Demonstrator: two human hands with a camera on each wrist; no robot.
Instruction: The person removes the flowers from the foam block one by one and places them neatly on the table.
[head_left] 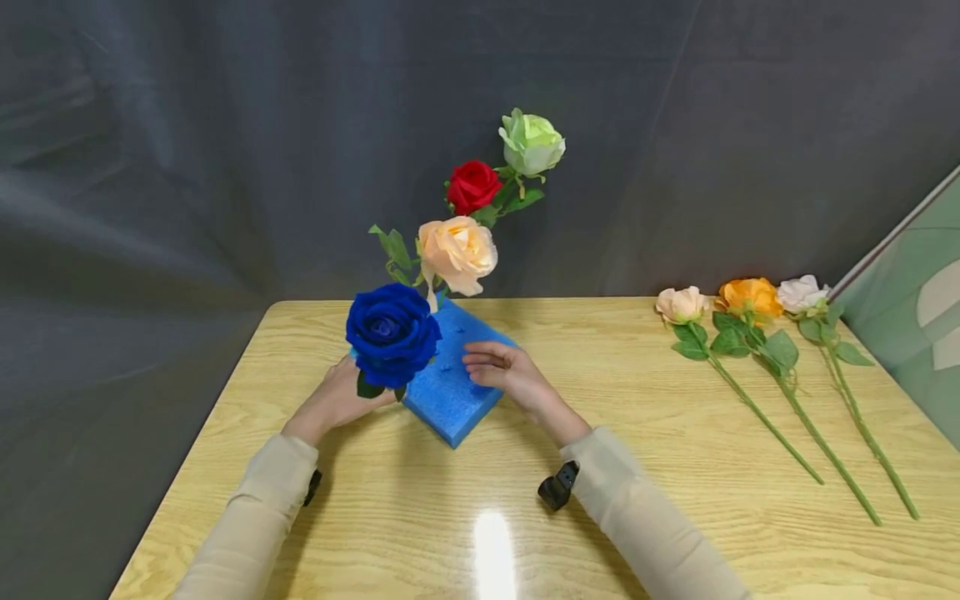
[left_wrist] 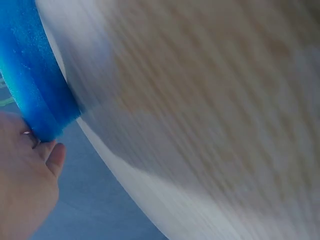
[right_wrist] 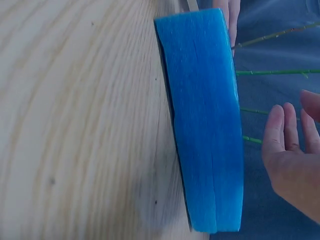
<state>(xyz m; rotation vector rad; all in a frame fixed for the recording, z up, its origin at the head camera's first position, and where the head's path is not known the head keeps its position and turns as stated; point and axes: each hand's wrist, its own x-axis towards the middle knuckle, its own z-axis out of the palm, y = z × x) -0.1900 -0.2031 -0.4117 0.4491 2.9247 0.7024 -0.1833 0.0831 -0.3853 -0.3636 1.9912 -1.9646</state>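
A blue foam block (head_left: 452,392) sits on the table with a blue rose (head_left: 393,335), a peach rose (head_left: 457,254), a red rose (head_left: 473,187) and a pale green rose (head_left: 532,143) standing in a row along it. My left hand (head_left: 341,398) holds the block's left corner, its fingers partly hidden behind the blue rose; in the left wrist view that hand (left_wrist: 25,175) is right at the block's end. Over the block's right part, my right hand (head_left: 501,371) is held with fingers loosely extended and nothing in it. Green stems (right_wrist: 272,72) rise from the block in the right wrist view.
On the right of the wooden table (head_left: 600,367) lie a pale pink rose (head_left: 682,305), an orange rose (head_left: 750,298) and a white rose (head_left: 802,294), stems toward me. A dark curtain (head_left: 225,150) hangs behind, and a green panel (head_left: 922,308) stands at the right edge.
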